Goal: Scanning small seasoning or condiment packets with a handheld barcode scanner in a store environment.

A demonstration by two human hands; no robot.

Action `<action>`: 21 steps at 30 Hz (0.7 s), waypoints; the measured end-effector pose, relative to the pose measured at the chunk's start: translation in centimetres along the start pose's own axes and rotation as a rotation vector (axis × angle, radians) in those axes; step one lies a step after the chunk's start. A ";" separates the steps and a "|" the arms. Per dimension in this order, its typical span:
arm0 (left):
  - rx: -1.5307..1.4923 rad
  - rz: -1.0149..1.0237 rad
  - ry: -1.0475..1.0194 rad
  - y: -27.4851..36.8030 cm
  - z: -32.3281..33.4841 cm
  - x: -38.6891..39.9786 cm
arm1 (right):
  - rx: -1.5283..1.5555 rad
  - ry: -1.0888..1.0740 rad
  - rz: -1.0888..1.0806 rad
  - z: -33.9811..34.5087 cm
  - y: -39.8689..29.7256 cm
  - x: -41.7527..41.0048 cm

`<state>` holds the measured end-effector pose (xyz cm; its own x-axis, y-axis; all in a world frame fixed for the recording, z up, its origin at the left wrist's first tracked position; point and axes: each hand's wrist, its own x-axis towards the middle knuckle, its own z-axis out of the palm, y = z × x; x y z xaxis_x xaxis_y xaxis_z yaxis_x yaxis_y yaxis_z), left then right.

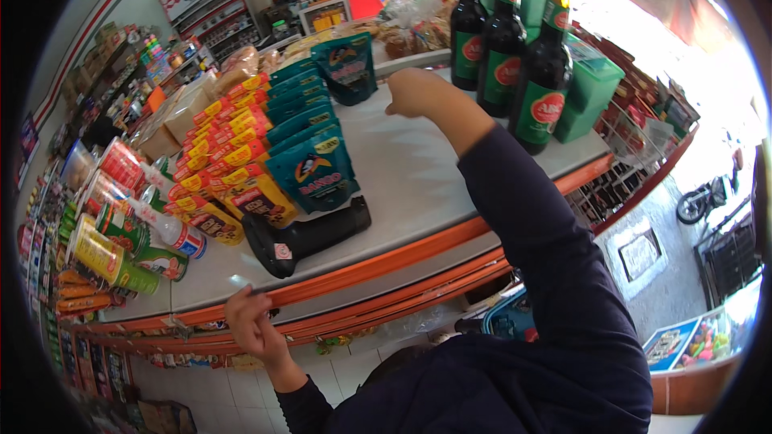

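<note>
My right hand point(416, 93) reaches over the white shelf top point(410, 163), beside a teal stand-up pouch point(347, 69) at the back. Its fingers curl down out of sight, so a grip cannot be made out. Three dark glass bottles point(541, 66) with green and red labels stand to the right of that hand. At the shelf's orange front edge point(386, 271) hovers my left hand point(256, 322), holding nothing, fingers loosely bent and apart. A black handheld device point(307, 238) lies before a row of teal pouches point(313, 169) and rows of yellow-orange snack packets point(259, 196).
Cans point(123, 229), a clear bottle point(181, 235) and upright canisters point(99, 250) crowd the left end. Green plastic boxes point(588, 84) stand behind the bottles. Bagged bread point(238, 66) sits at the back. A blue basket point(509, 316) is below, and a motorcycle point(702, 199) stands outside.
</note>
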<state>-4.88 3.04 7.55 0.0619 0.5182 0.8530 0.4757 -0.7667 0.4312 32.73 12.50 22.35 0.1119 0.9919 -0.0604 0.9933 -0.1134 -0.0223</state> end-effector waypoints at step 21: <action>-0.342 -0.438 -1.562 -1.3 15.2 -23.8 | 1.830 0.359 1.494 62.2 14.2 -43.4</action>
<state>6.34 -2.53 -17.72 0.8480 0.3973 -0.3507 0.5044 -0.4024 0.7640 40.21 -35.70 -37.45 0.6330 0.1698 -0.7553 -0.7318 -0.1871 -0.6554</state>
